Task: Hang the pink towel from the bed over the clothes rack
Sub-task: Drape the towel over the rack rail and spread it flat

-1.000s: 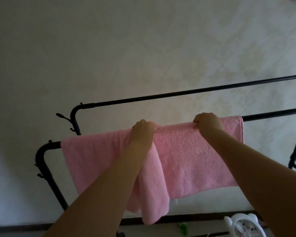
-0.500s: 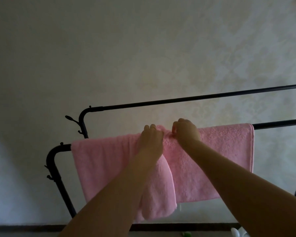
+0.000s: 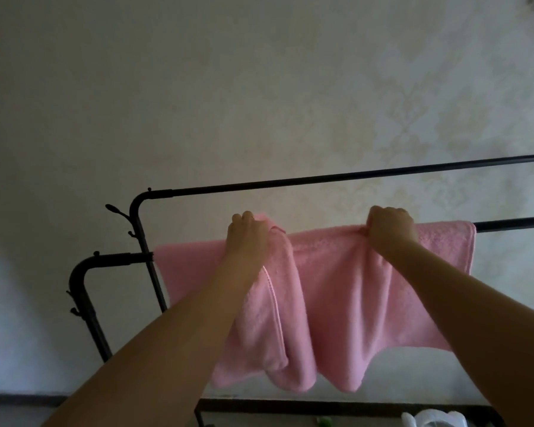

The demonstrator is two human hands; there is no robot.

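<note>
The pink towel [image 3: 336, 291] is draped over the near bar of the black clothes rack [image 3: 111, 260], bunched in folds at its middle. My left hand [image 3: 248, 235] pinches the towel's top fold left of centre. My right hand [image 3: 390, 229] grips the top edge further right, near the towel's right end. The bar under the towel is hidden; it shows again at the right edge of the view. A second, higher bar [image 3: 336, 180] runs behind, bare.
A pale patterned wall stands close behind the rack. Small hooks [image 3: 116, 209] stick out from the rack's left uprights. A white object [image 3: 432, 419] and a small green thing [image 3: 416, 422] lie on the floor below, by the rack's bottom rail [image 3: 321, 406].
My right hand has slid right along the bar, away from my left hand, spreading the towel's top edge. My left hand stays at the central fold. The view has shifted slightly.
</note>
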